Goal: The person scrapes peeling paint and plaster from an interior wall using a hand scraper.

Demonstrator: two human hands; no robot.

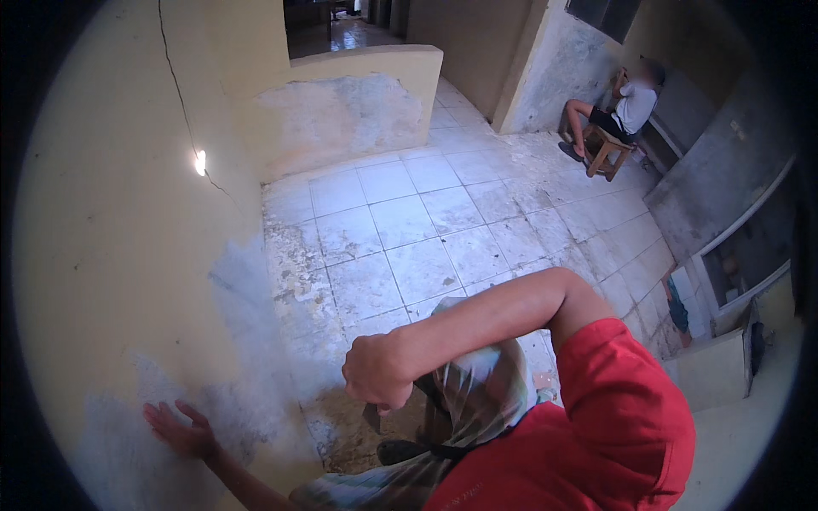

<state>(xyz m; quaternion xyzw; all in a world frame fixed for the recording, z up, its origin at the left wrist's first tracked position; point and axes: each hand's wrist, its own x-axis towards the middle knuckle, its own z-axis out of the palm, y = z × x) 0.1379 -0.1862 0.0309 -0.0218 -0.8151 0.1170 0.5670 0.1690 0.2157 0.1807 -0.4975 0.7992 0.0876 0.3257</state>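
My left hand (182, 431) rests with spread fingers against the yellow painted wall (128, 255), at the edge of a bare grey patch (236, 409). In front of my knees, my right hand (380, 370) is closed in a fist around a tool. Only a dark, flat blade (371, 418), like that of a scraper, shows below the fist; its handle is hidden in my fingers. Checked cloth (486, 383) covers my bent legs beneath the right forearm.
Flakes of paint and dust (294, 268) lie on the white tiled floor (409, 223) along the wall. A low wall (358, 115) with peeled paint stands ahead. At the far right a person (632, 105) sits on a wooden stool (607, 153). A bright light (200, 163) shows at the left wall.
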